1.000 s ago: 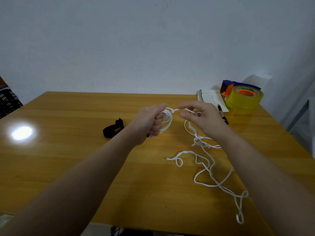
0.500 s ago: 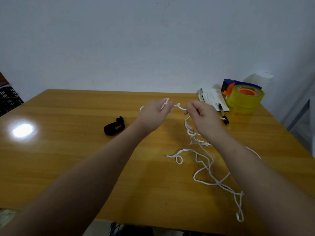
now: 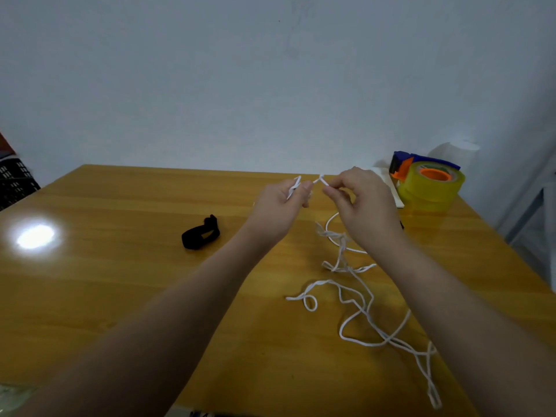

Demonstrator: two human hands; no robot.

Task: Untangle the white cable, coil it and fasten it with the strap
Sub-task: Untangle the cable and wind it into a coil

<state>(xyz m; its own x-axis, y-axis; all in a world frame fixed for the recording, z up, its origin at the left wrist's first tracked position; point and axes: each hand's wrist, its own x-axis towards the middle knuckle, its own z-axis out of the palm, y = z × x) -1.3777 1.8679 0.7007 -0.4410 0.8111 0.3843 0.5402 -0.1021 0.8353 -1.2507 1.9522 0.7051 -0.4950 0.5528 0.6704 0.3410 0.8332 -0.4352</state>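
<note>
Cable (image 3: 342,251) lies mostly loose on the table (image 3: 120,281), right of centre, and its far part is up in your hands. Your left hand (image 3: 278,206) has its fingers curled round a small bunch of strands, which poke out above the fist. Your right hand (image 3: 364,212) pinches the cable between thumb and forefinger, just beside the left. A short peaked stretch of cable spans the gap between the two hands.

From under your right hand the cable drops to the table and runs through a knotted clump below your wrist. It makes a second crossing nearer you, then spreads in wide open loops toward the near right edge. There it ends in a narrow doubled loop close to that edge. One small curl sits at the left side of the spread.

The strap (image 3: 200,236), black and in a loose ring, lies on the table left of your left forearm, well apart from the cable. At the far right corner stands a yellow tape roll (image 3: 431,188), with a blue and orange dispenser (image 3: 403,164) behind it.
</note>
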